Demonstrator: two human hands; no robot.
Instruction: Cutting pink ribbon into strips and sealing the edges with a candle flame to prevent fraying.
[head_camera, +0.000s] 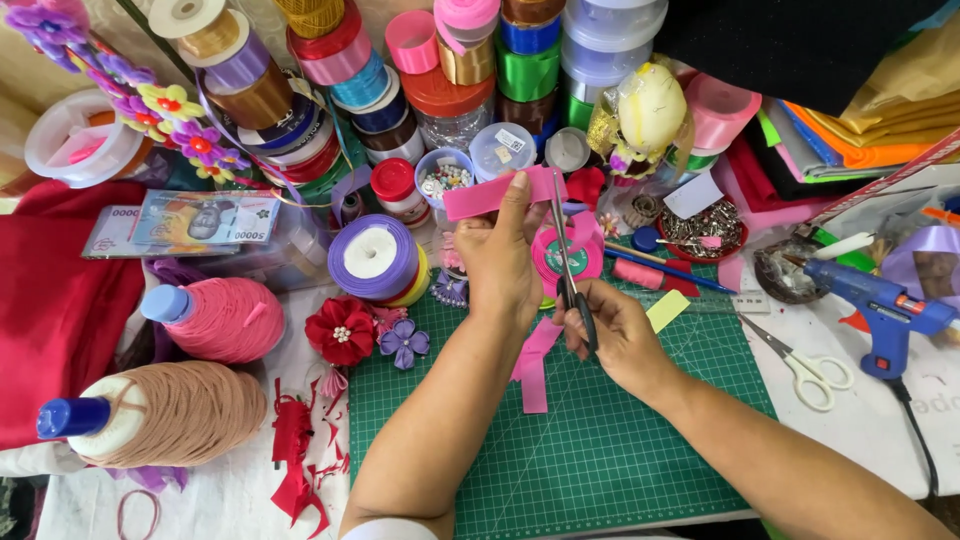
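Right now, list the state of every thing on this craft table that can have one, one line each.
Left hand: shut on pink ribbon.
Right hand: shut on black scissors.
Pink ribbon: held flat, tail hanging down.
Black scissors: blades up, at the ribbon.
White scissors: lying on the table, shut.
Blue glue gun: resting, corded.
Purple ribbon spool: wound, lying flat.
Green cutting mat: flat.
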